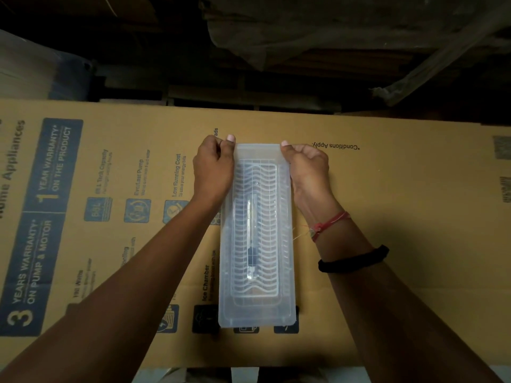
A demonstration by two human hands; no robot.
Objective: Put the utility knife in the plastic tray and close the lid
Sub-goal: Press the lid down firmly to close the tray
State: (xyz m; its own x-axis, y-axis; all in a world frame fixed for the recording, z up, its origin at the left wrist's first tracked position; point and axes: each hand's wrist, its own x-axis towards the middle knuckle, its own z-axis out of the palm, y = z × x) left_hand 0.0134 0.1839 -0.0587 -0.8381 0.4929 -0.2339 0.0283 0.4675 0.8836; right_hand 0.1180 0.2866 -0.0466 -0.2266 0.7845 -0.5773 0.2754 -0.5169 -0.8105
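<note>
Two hands of ours meet at the far end of the plastic tray (255, 313), which lies lengthwise on a flattened cardboard box (401, 189) printed with warranty panels and small icons. Beyond the far edge of the cardboard we see only dark clutter and crumpled sheeting (276, 31), well apart from the tray. Nothing lies between our hands and the tray.

Our left hand (213, 167) is curled over the tray's far left corner, fingers clenched on the rim with the thumb tip raised at the edge. Our right hand (307, 167) grips the far right corner the same way, fingers folded under and thumb pressing the top. A red thread (329, 223) and a black band (354, 259) circle the right wrist.

Across the tray sits the translucent lid (258, 152), lying flat over its whole length; we cannot tell whether it is latched. Through it shows a white wire rack (265, 225) in the tray, and on the rack the utility knife (252, 239) lies along the middle, its dark part toward the near end.
</note>
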